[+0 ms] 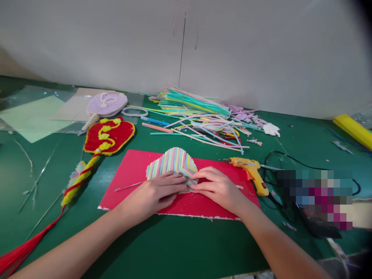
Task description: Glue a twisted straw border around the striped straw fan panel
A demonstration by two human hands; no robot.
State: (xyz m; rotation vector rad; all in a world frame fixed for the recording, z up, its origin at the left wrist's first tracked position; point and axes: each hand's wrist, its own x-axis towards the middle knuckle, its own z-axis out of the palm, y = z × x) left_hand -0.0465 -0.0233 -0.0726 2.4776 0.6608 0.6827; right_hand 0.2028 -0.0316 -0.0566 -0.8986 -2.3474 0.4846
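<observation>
A fan-shaped panel of pastel pipe cleaners (174,161), striped in pink, yellow, green and lilac, lies on a red board (124,174). My left hand (161,188) rests over its lower left part, fingers together and holding it against the board. At the lower right edge, my right hand (215,186) pinches the panel between thumb and fingers. The panel's lower part is hidden beneath the hands. Left of it lies a thin metal tool (129,186), perhaps tweezers. A yellow glue gun (250,170) sits at the board's right edge.
Loose pipe cleaners (197,104) are heaped behind the board. On the left lie a red and yellow fan (116,135) with a red tassel (31,240), and a lilac round fan (100,104). A black cable (296,157) runs at right, near a yellow block (353,130).
</observation>
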